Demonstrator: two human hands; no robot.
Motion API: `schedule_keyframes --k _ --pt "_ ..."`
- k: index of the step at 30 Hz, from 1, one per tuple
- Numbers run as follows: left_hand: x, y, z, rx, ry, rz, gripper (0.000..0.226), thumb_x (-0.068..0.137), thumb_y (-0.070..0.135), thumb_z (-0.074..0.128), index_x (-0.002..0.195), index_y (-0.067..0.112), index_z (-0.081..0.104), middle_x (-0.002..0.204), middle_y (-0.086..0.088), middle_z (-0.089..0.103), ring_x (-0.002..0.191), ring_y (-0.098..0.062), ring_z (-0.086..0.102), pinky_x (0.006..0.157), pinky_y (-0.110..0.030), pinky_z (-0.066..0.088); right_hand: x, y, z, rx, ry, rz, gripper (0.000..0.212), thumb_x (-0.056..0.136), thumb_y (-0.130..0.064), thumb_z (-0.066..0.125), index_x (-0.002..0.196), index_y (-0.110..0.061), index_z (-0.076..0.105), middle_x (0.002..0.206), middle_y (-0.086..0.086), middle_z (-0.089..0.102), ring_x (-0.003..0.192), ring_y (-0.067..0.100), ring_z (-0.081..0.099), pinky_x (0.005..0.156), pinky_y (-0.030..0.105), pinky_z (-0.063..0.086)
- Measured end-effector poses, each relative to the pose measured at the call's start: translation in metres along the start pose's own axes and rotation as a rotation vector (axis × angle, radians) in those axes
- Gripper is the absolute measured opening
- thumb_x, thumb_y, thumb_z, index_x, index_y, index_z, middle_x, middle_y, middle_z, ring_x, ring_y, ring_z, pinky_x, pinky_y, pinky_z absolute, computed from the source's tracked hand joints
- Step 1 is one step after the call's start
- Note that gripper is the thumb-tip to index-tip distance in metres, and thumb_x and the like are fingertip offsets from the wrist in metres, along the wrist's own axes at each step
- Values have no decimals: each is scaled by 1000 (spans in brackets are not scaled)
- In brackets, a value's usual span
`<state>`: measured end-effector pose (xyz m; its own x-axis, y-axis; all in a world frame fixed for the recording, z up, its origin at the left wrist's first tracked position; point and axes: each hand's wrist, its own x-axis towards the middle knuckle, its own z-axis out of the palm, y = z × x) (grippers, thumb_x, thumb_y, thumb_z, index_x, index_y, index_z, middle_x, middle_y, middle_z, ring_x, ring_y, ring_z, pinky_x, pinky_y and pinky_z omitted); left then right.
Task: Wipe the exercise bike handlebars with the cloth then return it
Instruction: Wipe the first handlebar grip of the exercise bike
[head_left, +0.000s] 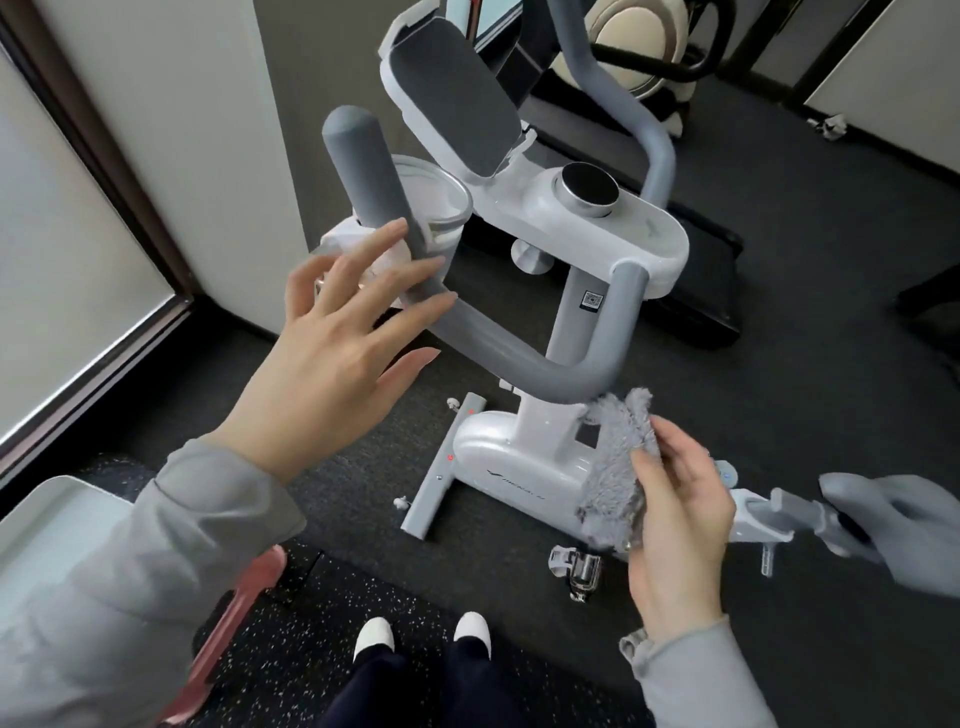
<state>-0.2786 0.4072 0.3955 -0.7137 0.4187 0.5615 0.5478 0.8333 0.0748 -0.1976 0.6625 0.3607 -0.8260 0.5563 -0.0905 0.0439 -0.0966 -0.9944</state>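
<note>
Though blurred, frame logo (515, 492) (unreadable)

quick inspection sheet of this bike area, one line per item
surface: dark floor, speckled mat nearer the feet
job's things: grey handlebars; fluffy grey cloth beside the right bend, contact unclear
clutter: clear cup in the bike's holder
grippers: left hand open, fingers spread by the left bar; right hand holding the cloth
cables: nothing seen
surroundings: grey wall, second machine behind
</note>
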Motion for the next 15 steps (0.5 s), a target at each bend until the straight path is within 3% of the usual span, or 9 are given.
schedule_keyframes --k 4,10,15 --pt "-15 24 1 -130 -42 23 36 89 29 58 123 16 60 138 -3 52 135 -21 39 101 -43 30 1 -10 -17 -160 -20 -201 40 87 5 57 102 -31 66 102 -18 73 104 5 66 83 10 49" --pt "-58 64 28 -265 -265 47 41 89 31 59 127 17 56 134 -1 55 122 -20 53 96 -37 44 -16 -16 -37 -304 -79 -338 39 82 -6 57 108 -35 64 111 -9 67 108 3 61 86 9 46" --pt "-98 88 67 -267 -555 -20 45 85 32 65 128 20 55 128 3 59 113 -20 59 91 -36 48 -31 -15 -68 -417 -111 -407 37 83 2 57 109 -24 63 104 1 64 98 6 62 82 10 47"
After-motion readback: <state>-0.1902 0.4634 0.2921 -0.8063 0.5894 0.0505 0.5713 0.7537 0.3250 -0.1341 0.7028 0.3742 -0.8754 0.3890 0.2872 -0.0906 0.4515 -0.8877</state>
